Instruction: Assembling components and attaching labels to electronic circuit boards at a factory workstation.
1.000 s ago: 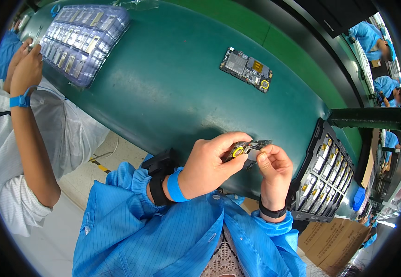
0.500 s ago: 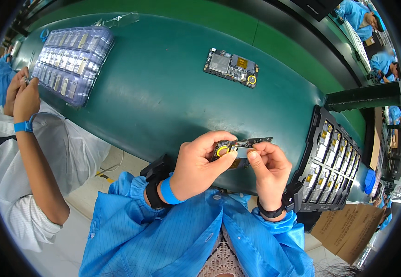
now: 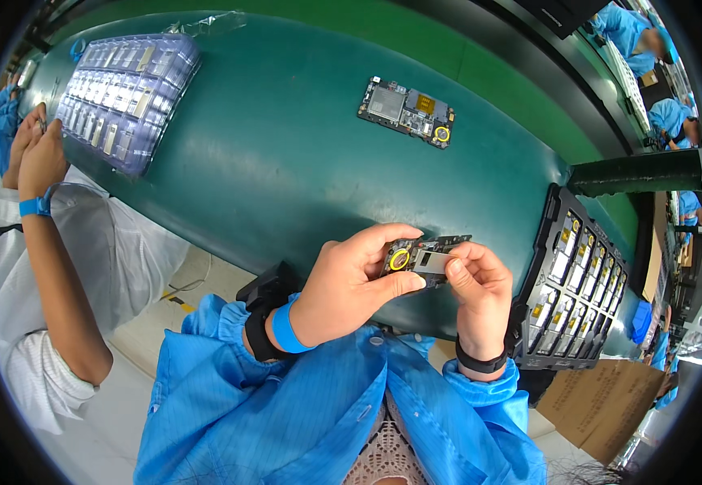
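The board (image 3: 410, 251) is up over the bench's (image 3: 270, 121) near side, pinched in the left hand (image 3: 341, 279). Thumb and fingers of the right hand (image 3: 480, 284) pinch a metal plate (image 3: 434, 263) against or just above it; I can't tell which. A black tray (image 3: 542, 263) sits right.

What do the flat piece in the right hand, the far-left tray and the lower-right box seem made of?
Flat piece: probably metal, satin; it is smooth and silvery grey, though coated plastic is possible.
Far-left tray: likely clear plastic, glossy; see-through with bright highlights.
Lower-right box: apparently cardboard, matte, from its dull brown surface.
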`<move>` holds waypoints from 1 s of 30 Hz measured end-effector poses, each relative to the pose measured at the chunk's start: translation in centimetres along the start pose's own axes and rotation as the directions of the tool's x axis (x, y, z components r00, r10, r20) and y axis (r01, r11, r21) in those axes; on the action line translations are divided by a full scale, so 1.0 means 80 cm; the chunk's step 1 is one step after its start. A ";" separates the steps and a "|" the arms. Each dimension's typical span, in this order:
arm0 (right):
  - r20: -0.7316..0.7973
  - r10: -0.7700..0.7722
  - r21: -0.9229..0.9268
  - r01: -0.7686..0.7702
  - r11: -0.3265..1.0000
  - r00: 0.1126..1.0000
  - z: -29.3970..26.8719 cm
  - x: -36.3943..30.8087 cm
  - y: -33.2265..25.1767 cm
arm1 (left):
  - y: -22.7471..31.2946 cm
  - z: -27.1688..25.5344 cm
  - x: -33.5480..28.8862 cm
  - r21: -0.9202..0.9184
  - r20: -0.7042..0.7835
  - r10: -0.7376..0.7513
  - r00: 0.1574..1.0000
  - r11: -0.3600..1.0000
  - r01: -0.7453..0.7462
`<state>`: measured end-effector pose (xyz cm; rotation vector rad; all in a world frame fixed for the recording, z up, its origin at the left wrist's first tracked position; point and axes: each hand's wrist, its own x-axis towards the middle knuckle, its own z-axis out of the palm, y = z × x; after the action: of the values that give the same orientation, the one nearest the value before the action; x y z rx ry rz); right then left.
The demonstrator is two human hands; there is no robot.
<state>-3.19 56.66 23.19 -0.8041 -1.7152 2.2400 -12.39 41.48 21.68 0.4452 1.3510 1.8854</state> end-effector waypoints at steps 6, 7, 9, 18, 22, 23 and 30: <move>-0.001 0.030 0.020 -0.030 0.999 1.000 -0.001 0.000 0.000 | 0.000 0.002 0.000 0.018 -0.002 -0.016 1.000 1.000 0.016; 0.001 0.030 0.013 -0.030 0.999 1.000 -0.001 0.000 0.000 | 0.000 0.002 0.000 0.029 -0.001 -0.022 1.000 0.999 0.022; -0.003 0.033 0.011 -0.033 0.999 0.999 0.000 0.000 0.000 | -0.001 0.003 0.000 0.030 -0.004 -0.011 1.000 0.999 0.011; -0.013 0.029 -0.003 -0.029 1.000 1.000 -0.002 0.000 0.003 | 0.002 0.004 -0.001 0.104 -0.003 -0.012 1.000 0.994 0.012; -0.022 0.024 -0.007 -0.024 1.000 0.999 -0.002 0.001 0.003 | 0.002 0.004 0.000 0.117 -0.006 -0.014 1.000 0.993 0.014; -0.022 0.023 -0.007 -0.023 1.000 0.999 -0.001 0.001 0.003 | 0.002 0.004 0.000 0.117 -0.006 -0.013 1.000 0.993 0.013; -0.040 -0.024 -0.042 0.023 0.999 0.999 0.003 -0.002 0.002 | 0.007 0.005 -0.001 0.195 -0.042 -0.002 0.999 0.981 0.010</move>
<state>-3.15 56.34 23.10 -0.8278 -1.7488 2.1649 -12.28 41.63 22.39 0.5010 1.5715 1.7732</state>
